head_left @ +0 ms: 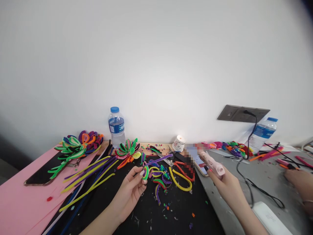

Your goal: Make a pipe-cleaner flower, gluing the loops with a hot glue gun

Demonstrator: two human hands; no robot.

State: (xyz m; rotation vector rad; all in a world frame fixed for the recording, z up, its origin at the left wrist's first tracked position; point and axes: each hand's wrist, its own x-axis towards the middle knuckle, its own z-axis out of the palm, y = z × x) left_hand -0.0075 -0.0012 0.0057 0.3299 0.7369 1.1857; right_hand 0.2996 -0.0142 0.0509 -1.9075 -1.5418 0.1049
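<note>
My left hand [130,186] pinches a small looped piece of green, yellow and purple pipe cleaner [146,173] between thumb and fingertips. My right hand [226,182] is wrapped round a pale pink glue gun [213,164], whose narrow end points up and left, above a phone [197,160] with a lit screen. Between the hands, several curled multicoloured pipe cleaner pieces [160,182] lie on the black mat [181,212]. Beside them are a yellow pipe cleaner loop [181,186] and scissors with red handles [184,171].
Straight pipe cleaners [89,174], a finished-looking pipe cleaner flower [128,150] and a dark phone [41,173] lie left. A water bottle [116,127] and paper cup [178,143] stand by the wall. A black cable [249,176] and another person's hand [297,181] are right.
</note>
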